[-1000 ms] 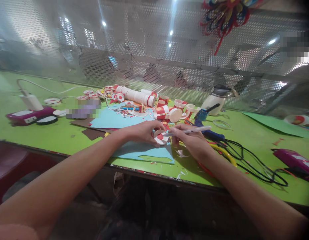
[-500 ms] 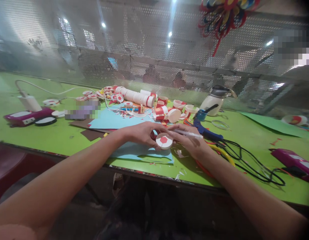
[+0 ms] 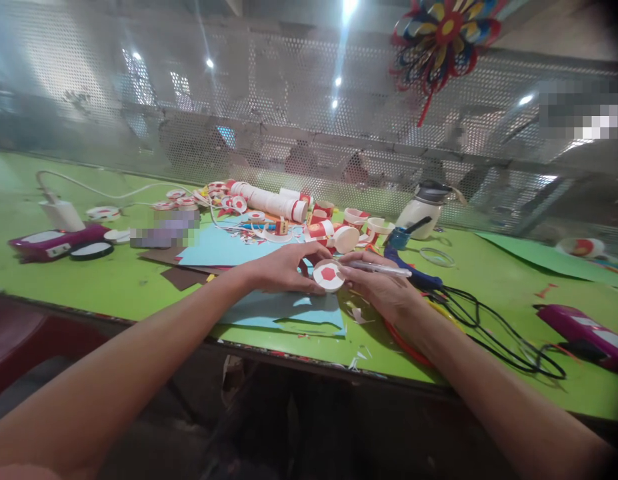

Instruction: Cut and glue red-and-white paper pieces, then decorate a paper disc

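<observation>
My left hand (image 3: 291, 268) closes its thumb and fingers around the edge of a paper cup base (image 3: 329, 275), a short white disc with a red hexagon on its face. A slim clear pen (image 3: 381, 269) lies across my right hand (image 3: 376, 283), gripped between its fingers and pointing right. The right fingertips touch the disc's right edge. Beneath both hands is light blue paper (image 3: 289, 313) with a cut-out edge. A blue glue gun (image 3: 413, 267) rests just beyond the right hand.
Cut red-and-white paper cups (image 3: 346, 237) and a long white cup stack (image 3: 269, 200) stand behind. A cream jug (image 3: 423, 212) is at back right. Purple devices (image 3: 586, 337) and black cables (image 3: 489, 333) lie right; a charger (image 3: 63, 217) stands left. Paper scraps (image 3: 359, 359) litter the front edge.
The view has tilted up slightly. The disc's face now shows rounder, turned more towards me. Both hands keep their hold.
</observation>
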`<state>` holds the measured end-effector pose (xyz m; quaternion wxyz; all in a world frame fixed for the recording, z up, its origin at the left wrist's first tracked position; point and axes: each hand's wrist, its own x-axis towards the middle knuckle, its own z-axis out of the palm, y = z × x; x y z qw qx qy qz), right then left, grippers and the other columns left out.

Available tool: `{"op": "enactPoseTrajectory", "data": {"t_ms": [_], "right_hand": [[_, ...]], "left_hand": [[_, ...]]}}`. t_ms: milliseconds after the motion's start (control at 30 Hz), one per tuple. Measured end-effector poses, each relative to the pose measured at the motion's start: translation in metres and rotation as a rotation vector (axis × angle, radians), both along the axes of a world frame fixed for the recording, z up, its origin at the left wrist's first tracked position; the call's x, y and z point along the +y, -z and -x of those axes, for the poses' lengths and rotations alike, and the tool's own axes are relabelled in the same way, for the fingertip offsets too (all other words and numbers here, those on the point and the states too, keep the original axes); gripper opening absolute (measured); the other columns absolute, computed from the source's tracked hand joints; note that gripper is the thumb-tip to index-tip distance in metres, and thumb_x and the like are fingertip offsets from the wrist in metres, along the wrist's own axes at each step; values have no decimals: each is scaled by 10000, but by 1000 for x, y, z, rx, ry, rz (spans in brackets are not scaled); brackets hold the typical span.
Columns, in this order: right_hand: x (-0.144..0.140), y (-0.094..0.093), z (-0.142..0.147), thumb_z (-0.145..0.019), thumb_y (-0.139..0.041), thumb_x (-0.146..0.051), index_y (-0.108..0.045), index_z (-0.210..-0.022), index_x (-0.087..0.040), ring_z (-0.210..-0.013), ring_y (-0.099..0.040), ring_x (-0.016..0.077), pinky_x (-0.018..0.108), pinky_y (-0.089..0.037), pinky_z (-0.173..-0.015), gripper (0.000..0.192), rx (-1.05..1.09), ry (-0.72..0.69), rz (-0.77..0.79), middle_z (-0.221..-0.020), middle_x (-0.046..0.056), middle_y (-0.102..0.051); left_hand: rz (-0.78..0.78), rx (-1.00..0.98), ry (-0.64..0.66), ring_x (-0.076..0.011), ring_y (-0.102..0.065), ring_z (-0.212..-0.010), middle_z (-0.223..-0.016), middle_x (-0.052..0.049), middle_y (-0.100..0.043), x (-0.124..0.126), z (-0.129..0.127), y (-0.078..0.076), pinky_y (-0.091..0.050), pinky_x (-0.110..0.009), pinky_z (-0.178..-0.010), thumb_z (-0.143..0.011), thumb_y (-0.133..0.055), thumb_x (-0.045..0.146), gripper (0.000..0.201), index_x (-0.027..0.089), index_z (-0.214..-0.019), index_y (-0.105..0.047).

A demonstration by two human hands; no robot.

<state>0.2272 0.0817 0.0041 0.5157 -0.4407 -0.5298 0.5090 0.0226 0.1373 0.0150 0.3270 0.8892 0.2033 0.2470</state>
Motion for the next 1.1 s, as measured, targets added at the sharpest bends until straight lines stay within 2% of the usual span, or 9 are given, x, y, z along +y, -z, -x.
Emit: {"op": "enactPoseTrajectory", "data": {"t_ms": [167, 333, 467, 600, 700, 833, 933, 1100], "right_hand": [[0, 1, 2, -613, -801, -279, -598, -814, -216, -675, -655, 157, 312, -517, -670, 292, 61, -22, -4, -729, -11, -689], [0, 6, 4, -649, -788, -329, -550, -822, -221, -669, -664, 167, 329, -532, -658, 314, -24, -23, -49, -722, -12, -688], [-1, 5, 4, -737, -711, -408, -574, -807, -196, -609, -645, 151, 314, -525, -628, 262, -86, 11, -106, -665, 1, -673], [-3, 0, 3, -687, -751, -357, -599, -771, -197, -539, -591, 119, 254, -466, -537, 236, -161, 85, -150, -601, -35, -634], [-4, -1, 2, -671, -764, -310, -609, -756, -189, -527, -577, 105, 234, -439, -518, 214, -147, 63, -128, -592, -37, -639], [-2, 0, 4, -654, -783, -305, -582, -752, -190, -557, -627, 129, 265, -503, -555, 252, 3, -41, -35, -623, -8, -687], [0, 1, 4, -611, -814, -279, -560, -736, -196, -598, -654, 150, 285, -540, -577, 295, 87, -61, 10, -636, -2, -699], [-1, 2, 4, -600, -825, -264, -546, -734, -201, -592, -661, 144, 270, -546, -588, 316, 110, -83, 38, -615, -5, -699]], "left_hand": [[-162, -17, -154, -195, -590, -921, -1036, -66, -643, -3, -7, 4, -456, -316, -785, -733, -652, 374, 470, 191, -1151, -538], [-259, 3, -190, -217, -582, -972, -1133, -90, -621, -2, -10, 8, -447, -328, -813, -708, -668, 378, 504, 177, -1152, -543], [-230, 19, -77, -225, -541, -1112, -1246, -86, -579, -2, -6, 5, -416, -345, -918, -706, -676, 323, 542, 211, -1215, -524], [-171, 38, 39, -220, -505, -1182, -1323, -79, -529, -1, -3, 3, -392, -355, -969, -736, -655, 300, 573, 240, -1280, -485], [-148, 25, 22, -220, -515, -1164, -1308, -89, -537, -1, -2, 3, -406, -351, -954, -725, -672, 316, 588, 225, -1277, -489], [-118, -2, -74, -217, -561, -1062, -1250, -106, -566, -2, -4, 3, -470, -322, -834, -674, -711, 317, 577, 187, -1205, -527], [-134, -61, -135, -203, -575, -1007, -1184, -97, -592, -3, -6, 3, -481, -310, -799, -675, -701, 312, 527, 176, -1155, -535], [-151, -115, -125, -183, -588, -966, -1137, -78, -605, -3, -9, 6, -488, -306, -805, -707, -667, 328, 518, 182, -1178, -509]]}}
